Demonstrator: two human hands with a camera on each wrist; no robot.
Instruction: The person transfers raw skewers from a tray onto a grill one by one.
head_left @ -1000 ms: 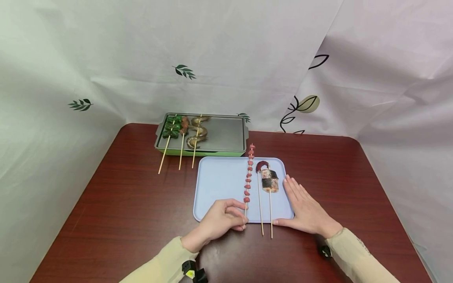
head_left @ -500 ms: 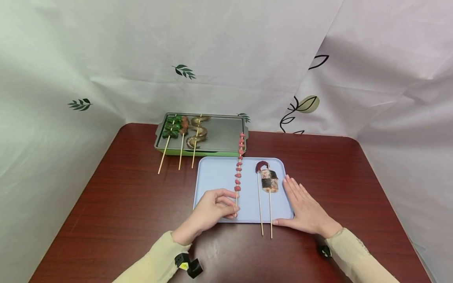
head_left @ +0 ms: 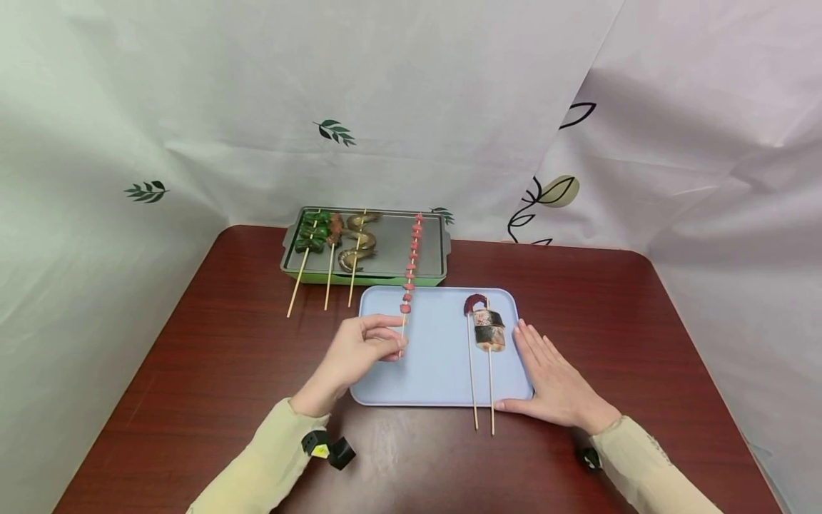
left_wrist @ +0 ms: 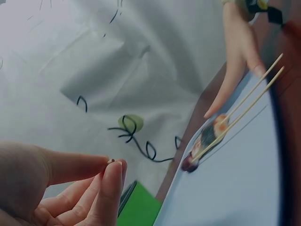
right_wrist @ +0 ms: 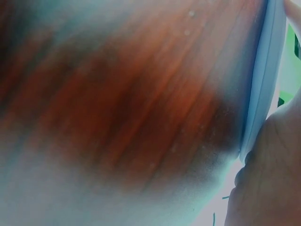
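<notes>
My left hand (head_left: pixel 359 350) pinches the bare lower end of a skewer threaded with small red pieces (head_left: pixel 411 268). The skewer points away from me, its far part overlapping the grill pan (head_left: pixel 427 243) in the head view. In the left wrist view only the stick's end shows between thumb and fingers (left_wrist: pixel 110 188). My right hand (head_left: pixel 555 378) rests with straight fingers along the right edge of the light blue tray (head_left: pixel 430 378). On that tray lie a skewer with a dark red curled piece (head_left: pixel 474 303) and one with thick rolls banded in black (head_left: pixel 490 332).
Across the left of the grill pan lie a green pepper skewer (head_left: pixel 311 232), a brown meat skewer (head_left: pixel 335 227) and a shrimp skewer (head_left: pixel 359 241), their sticks jutting over the front edge. A dark red wooden table (head_left: pixel 225 343) lies beneath; a pale cloth (head_left: pixel 411 93) hangs behind.
My left hand has carried the red-piece skewer left and forward, from beside the other tray skewers to over the grill pan. My right hand has stayed at the tray's edge.
</notes>
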